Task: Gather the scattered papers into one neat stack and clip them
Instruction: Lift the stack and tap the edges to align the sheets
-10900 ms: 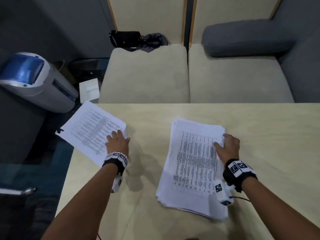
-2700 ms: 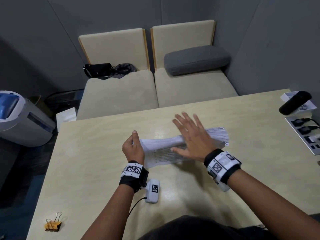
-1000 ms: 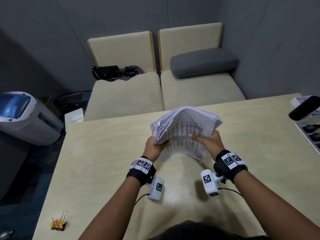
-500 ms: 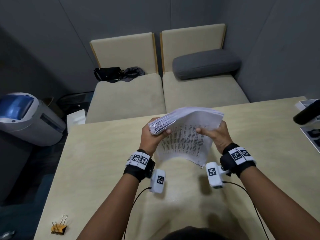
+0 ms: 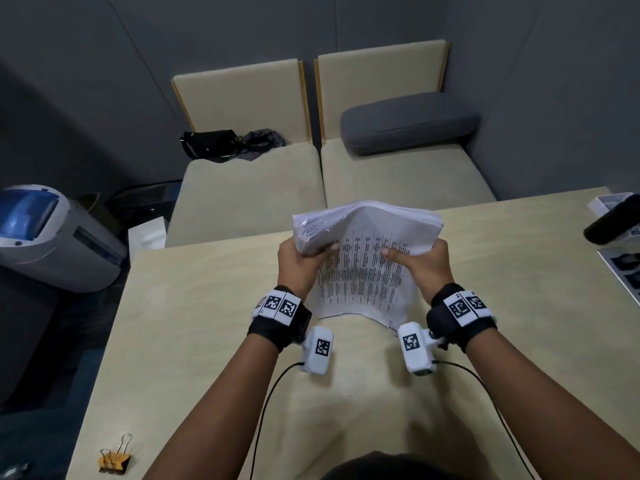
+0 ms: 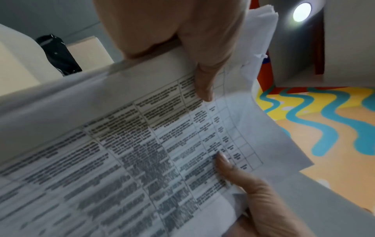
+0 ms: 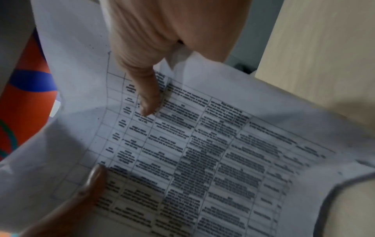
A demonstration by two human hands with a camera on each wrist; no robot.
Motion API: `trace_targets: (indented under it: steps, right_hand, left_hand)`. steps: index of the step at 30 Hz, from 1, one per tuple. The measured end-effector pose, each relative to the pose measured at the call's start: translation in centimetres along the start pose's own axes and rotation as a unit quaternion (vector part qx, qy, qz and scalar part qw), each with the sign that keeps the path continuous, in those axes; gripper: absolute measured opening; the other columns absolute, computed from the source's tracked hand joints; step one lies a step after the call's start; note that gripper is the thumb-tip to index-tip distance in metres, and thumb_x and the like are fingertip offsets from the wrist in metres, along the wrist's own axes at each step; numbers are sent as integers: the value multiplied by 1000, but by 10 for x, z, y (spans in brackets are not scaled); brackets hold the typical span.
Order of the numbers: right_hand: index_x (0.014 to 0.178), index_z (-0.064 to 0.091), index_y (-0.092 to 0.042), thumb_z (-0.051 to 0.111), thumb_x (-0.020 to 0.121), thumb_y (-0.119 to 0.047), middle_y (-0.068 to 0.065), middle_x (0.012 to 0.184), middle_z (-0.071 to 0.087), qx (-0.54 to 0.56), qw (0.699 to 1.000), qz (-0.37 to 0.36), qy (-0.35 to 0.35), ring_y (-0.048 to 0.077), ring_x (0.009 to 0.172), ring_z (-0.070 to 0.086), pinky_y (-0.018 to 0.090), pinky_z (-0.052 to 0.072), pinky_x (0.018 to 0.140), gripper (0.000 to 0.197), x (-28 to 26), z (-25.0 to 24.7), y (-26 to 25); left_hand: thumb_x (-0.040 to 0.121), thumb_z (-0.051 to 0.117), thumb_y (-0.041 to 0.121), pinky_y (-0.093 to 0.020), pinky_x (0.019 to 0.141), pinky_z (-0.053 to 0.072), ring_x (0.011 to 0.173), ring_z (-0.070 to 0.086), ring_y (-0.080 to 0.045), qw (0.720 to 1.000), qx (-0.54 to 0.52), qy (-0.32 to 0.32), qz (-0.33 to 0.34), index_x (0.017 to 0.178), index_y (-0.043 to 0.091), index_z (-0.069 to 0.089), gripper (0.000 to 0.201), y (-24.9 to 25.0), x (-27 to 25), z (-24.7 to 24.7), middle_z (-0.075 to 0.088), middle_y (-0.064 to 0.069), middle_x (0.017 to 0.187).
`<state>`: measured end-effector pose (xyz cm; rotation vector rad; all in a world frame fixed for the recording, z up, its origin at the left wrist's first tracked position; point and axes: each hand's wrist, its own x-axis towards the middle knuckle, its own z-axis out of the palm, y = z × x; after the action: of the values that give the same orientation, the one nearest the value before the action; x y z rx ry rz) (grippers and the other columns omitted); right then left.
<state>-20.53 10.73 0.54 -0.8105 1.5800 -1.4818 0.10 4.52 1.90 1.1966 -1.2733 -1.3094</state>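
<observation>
A thick stack of printed papers [image 5: 363,258] stands on its lower edge on the beige table [image 5: 194,323], its top bending over away from me. My left hand [image 5: 301,261] grips the stack's left side, thumb on the printed face. My right hand [image 5: 422,261] grips the right side, thumb [image 5: 393,251] also on the face. In the left wrist view the left thumb [image 6: 205,80] presses the printed sheet [image 6: 142,152]. In the right wrist view the right thumb [image 7: 148,96] lies on the table of text [image 7: 202,160]. A yellow binder clip [image 5: 112,459] lies at the table's near left corner.
Two beige seats [image 5: 242,199] with a grey cushion [image 5: 408,121] and a black bag [image 5: 211,143] stand beyond the table. A grey and blue machine [image 5: 45,233] sits on the floor at left. A black device [image 5: 613,223] and a tray are at the table's right edge.
The papers went from lying flat under both hands to being held upright between them. Over the last second the stack has stayed upright with its top curling further over.
</observation>
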Motion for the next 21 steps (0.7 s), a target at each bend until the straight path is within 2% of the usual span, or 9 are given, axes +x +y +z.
trace_targets:
  steps: [2, 3, 7, 9, 10, 14, 16, 19, 21]
  right_hand:
    - [82, 66, -19, 89, 59, 0, -5, 84, 71, 19, 999, -12, 40, 2, 70, 68, 25, 55, 71, 37, 1, 4, -2]
    - [85, 66, -19, 88, 59, 0, -5, 86, 71, 31, 998, -16, 51, 0, 72, 68, 23, 56, 70, 39, 0, 5, -3]
    - [108, 66, -15, 85, 65, 1, 0, 98, 73, 23, 999, 6, 39, 12, 89, 70, 30, 60, 78, 50, -12, 14, 12]
    - [115, 63, -14, 82, 66, 6, -1, 100, 72, 30, 999, 7, 12, 11, 88, 70, 23, 58, 71, 56, -19, 16, 16]
    - [117, 61, -14, 83, 65, 7, -1, 102, 72, 33, 999, 0, -6, 9, 89, 70, 20, 56, 70, 60, -21, 14, 17]
    - [120, 59, -12, 88, 61, -3, 4, 110, 71, 38, 998, -35, -42, 13, 99, 70, 25, 58, 79, 67, -15, 1, -4]
    - [118, 61, -12, 90, 59, -9, 6, 109, 72, 15, 998, -36, -53, 16, 100, 70, 30, 58, 83, 66, -9, 1, -10]
    - [112, 64, -18, 94, 51, -26, 4, 106, 73, 7, 998, 17, -62, 18, 98, 71, 37, 59, 82, 68, -8, 10, 0]
    - [108, 65, -18, 95, 51, -26, 3, 104, 73, 20, 998, 53, -32, 19, 97, 70, 36, 58, 79, 65, -7, 11, 7]
  left_hand:
    - [69, 84, 5, -34, 79, 58, 84, 67, -16, 1000, -11, 20, -2, 99, 6, 70, 33, 2, -1, 4, 72, -10, 95]
    - [69, 84, 5, -32, 78, 58, 83, 67, -16, 999, -15, 31, -4, 100, 4, 69, 34, 2, -3, 6, 72, -9, 95]
    - [72, 81, 2, -29, 74, 59, 84, 69, -16, 996, -39, 51, -55, 107, 11, 66, 40, -15, -15, 11, 72, -3, 96]
    - [72, 78, -4, -24, 70, 58, 82, 70, -9, 993, -76, 34, -77, 115, 7, 62, 48, -17, -22, 10, 70, -2, 99]
    - [71, 78, -6, -25, 71, 58, 83, 70, -8, 994, -87, 23, -68, 116, 5, 61, 49, -16, -24, 8, 70, -4, 100]
    - [68, 82, 3, -34, 81, 59, 94, 70, -20, 997, -81, -17, 6, 108, 11, 67, 44, 2, -19, -7, 73, -6, 103]
    - [70, 82, 1, -34, 81, 59, 92, 71, -20, 997, -74, -24, 7, 102, 15, 71, 37, 7, -13, -4, 74, -5, 99]
    - [73, 78, -3, -25, 68, 57, 78, 72, -11, 995, -90, -6, -33, 94, 17, 71, 30, 4, -11, 8, 76, 2, 84]
    - [73, 77, -4, -22, 61, 56, 70, 71, -8, 993, -101, 17, -51, 91, 15, 70, 27, 1, -10, 10, 75, 3, 79]
